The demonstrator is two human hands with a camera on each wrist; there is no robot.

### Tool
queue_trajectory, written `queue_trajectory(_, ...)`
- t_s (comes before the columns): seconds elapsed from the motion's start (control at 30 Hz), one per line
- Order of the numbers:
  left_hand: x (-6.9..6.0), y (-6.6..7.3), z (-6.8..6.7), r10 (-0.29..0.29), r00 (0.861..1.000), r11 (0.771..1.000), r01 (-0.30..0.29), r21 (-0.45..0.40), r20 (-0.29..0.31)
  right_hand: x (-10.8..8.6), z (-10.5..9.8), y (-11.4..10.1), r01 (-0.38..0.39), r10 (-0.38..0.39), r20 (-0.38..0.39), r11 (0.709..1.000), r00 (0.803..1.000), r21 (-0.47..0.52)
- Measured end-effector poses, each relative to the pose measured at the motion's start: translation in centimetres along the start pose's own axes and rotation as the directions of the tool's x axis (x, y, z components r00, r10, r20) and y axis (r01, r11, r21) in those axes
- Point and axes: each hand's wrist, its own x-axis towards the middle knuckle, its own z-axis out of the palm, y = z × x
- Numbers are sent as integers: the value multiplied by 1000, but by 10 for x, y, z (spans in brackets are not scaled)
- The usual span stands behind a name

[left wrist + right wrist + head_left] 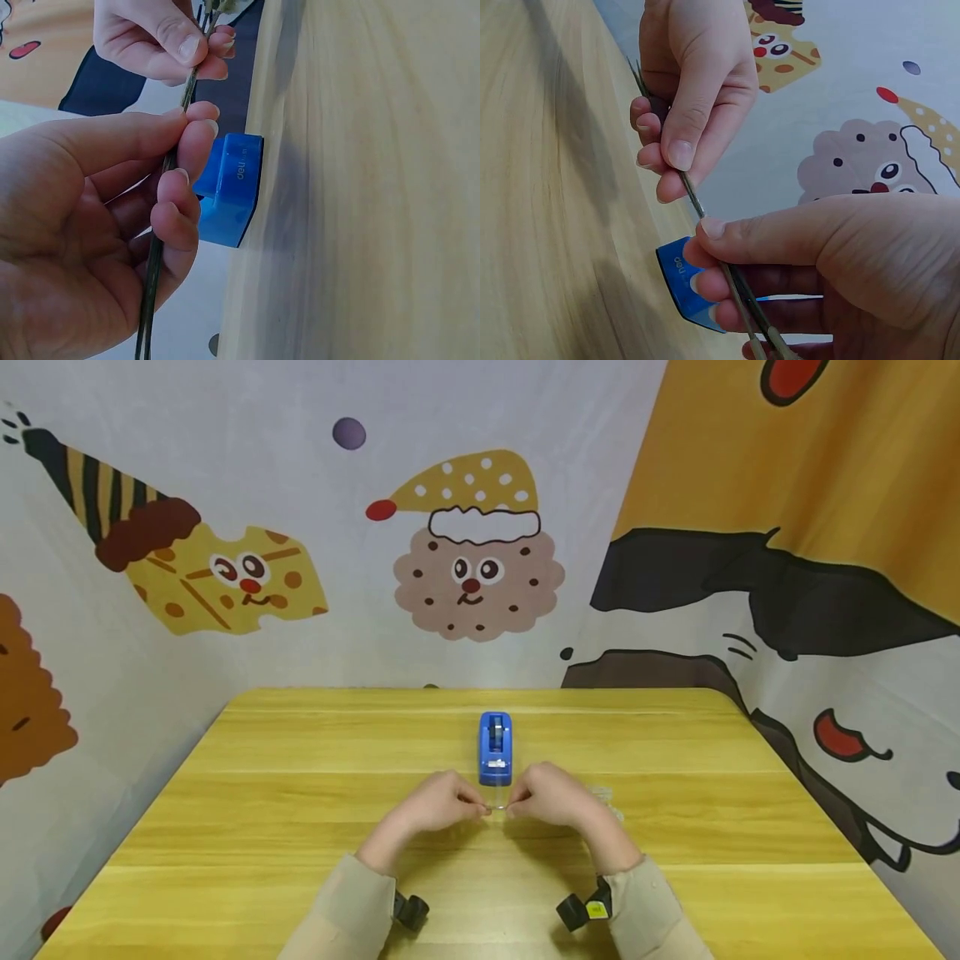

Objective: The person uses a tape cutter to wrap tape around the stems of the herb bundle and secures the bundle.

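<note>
Thin dark green plant stems (pixel 153 281) are pinched together by both hands above the table, just in front of a blue tape dispenser (pixel 485 760). The left hand (pixel 438 802) grips them with thumb and curled fingers. A short way along, the right hand (pixel 551 793) pinches the same stems (pixel 692 192) between thumb and fingers. Near the right hand in the left wrist view, the stems end in pale, fuzzy tips (pixel 227 6). Only a short piece shows between the hands in the head view. A faint clear strip seems to hang between dispenser and stems; its contact cannot be told.
The wooden table (pixel 300 752) fills the space before the person, its back edge against a cartoon-printed cloth (pixel 300 410). Faint pale, see-through pieces (pixel 602 793) lie beyond the right wrist. Each wrist wears a small black camera (pixel 411 912).
</note>
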Motion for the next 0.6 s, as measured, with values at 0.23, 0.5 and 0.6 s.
queue_trajectory(0.23,1,-1,0,-8,1000,1000,8,12,-21,0,1,-3,-27,26,-40,999,999,-36)
queue_trajectory(0.5,0,-1,0,-24,1000,1000,24,-20,-5,1,3,-5,-31,26,-64,997,998,-76)
queue_trajectory(0.6,0,-2,1,-24,999,999,25,-43,23,1,4,-5,-40,34,-71,996,997,-84)
